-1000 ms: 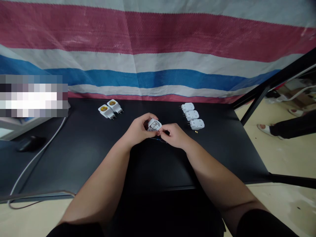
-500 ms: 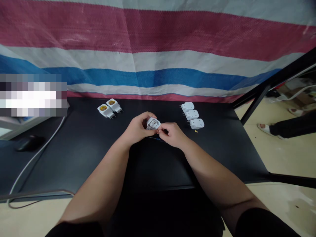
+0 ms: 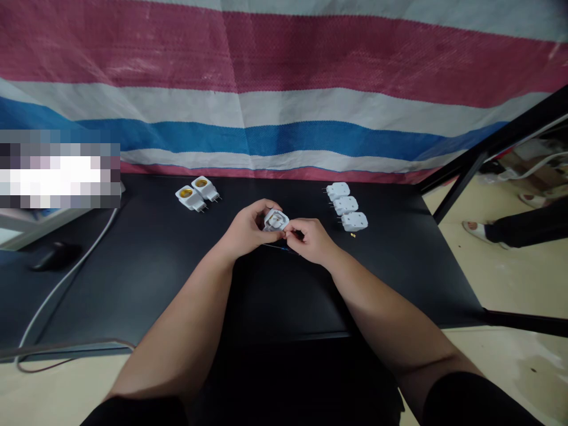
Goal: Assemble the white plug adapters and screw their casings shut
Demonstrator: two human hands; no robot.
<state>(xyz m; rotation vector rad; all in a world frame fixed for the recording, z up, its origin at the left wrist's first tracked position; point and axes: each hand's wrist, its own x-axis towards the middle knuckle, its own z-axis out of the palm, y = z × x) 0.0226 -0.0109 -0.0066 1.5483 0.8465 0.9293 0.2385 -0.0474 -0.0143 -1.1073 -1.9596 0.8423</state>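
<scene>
My left hand (image 3: 247,231) is wrapped round a white plug-in lamp socket housing (image 3: 276,220), whose hollow side with small metal parts inside faces up. At the housing's right edge, the fingers of my right hand (image 3: 309,238) are closed in a pinch. Whatever sits between those fingertips is hidden. Just below both hands lies a thin tool with a blue part (image 3: 284,248), perhaps a screwdriver, partly covered by the hands.
Two lamp sockets with brass-coloured insides (image 3: 190,198) lie at the back left. Several white plug housings (image 3: 346,206) form a row to the right, a small brass piece (image 3: 353,235) beside them. A mouse (image 3: 54,255) and cable (image 3: 66,278) are far left.
The housing has tilted slightly in my hands, so a little more of its inside shows. Both hands keep nearly the same place.
</scene>
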